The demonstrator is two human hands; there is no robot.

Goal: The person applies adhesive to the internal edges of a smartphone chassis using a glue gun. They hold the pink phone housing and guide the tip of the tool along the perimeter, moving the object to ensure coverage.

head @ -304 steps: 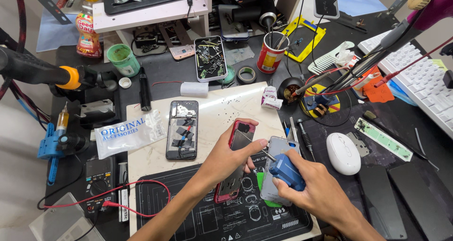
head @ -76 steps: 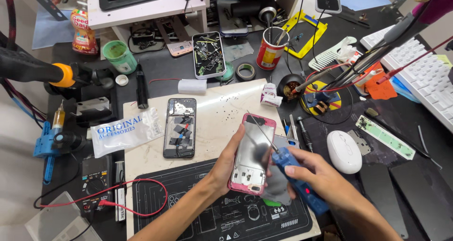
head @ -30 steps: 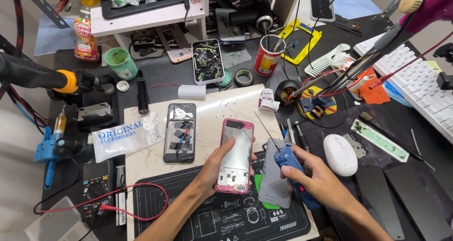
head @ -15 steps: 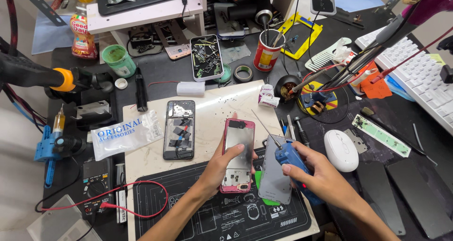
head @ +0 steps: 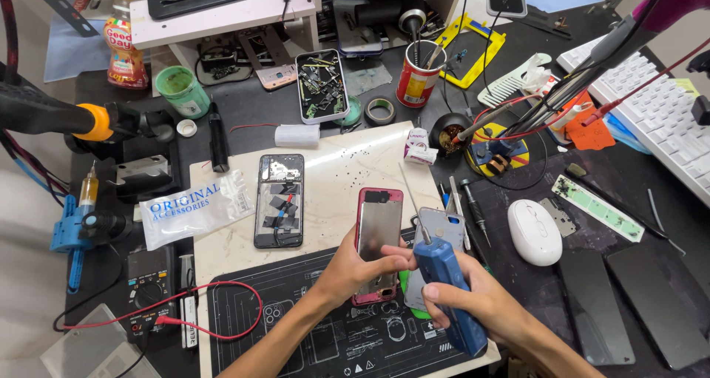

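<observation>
Take the pale work slab (head: 347, 163) as your landmark. Its middle is bare, between the opened black phone (head: 279, 199) on its left part and the red-framed phone (head: 377, 241) in your left hand (head: 353, 268) on its right part. Along its far edge a white roll (head: 296, 135) and a small box (head: 420, 147) block you. Beyond them stand a parts tin (head: 322, 86) and a red can (head: 418, 75). Off its right edge screwdrivers (head: 466, 204) lie close together, then a white mouse (head: 534, 231). Its left edge is overlapped by a clear packet (head: 194, 209). A red lead (head: 185, 308) loops over the near-left corner.
</observation>
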